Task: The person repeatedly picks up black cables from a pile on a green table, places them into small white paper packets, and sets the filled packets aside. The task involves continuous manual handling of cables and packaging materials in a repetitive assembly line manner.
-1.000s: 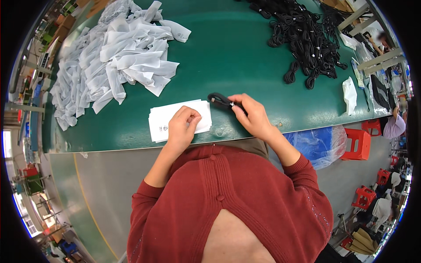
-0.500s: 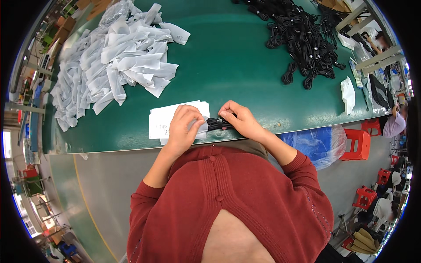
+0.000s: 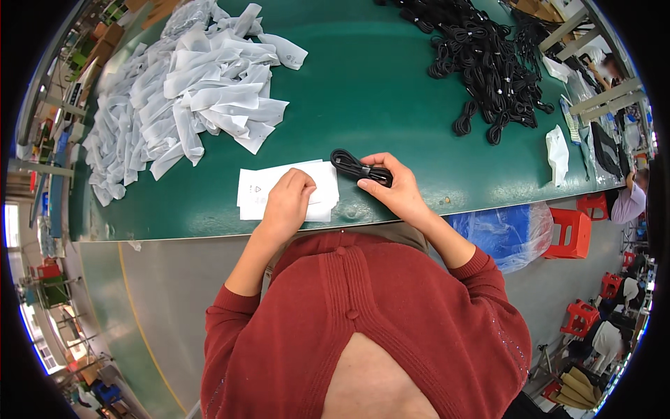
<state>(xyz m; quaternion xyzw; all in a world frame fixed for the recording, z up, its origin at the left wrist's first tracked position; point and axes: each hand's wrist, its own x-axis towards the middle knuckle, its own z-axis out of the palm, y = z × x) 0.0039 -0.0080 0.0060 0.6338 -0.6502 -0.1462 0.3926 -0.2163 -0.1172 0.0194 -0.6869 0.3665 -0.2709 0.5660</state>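
Note:
My right hand [image 3: 396,187] grips a coiled black cable [image 3: 352,166], thumb on the near side and fingers on the far side. The cable's looped end points left, over the right edge of a small stack of flat white bags [image 3: 257,183]. The stack lies near the table's front edge. On top of it rests my left hand [image 3: 286,201], its fingers curled and pressed together. What lies between those fingertips, if anything, is hidden.
A big heap of frosted white bags [image 3: 209,91] covers the table's left side. Many black coiled cables [image 3: 481,77] are piled at the far right. A crumpled white bag [image 3: 557,155] lies near the right edge. Beyond that edge stands a red stool [image 3: 569,234], beside blue plastic [image 3: 499,234].
The cable has come away from my left fingers and swung up, its looped end now showing. My right hand has shifted slightly right. My left hand has curled down onto the bags.

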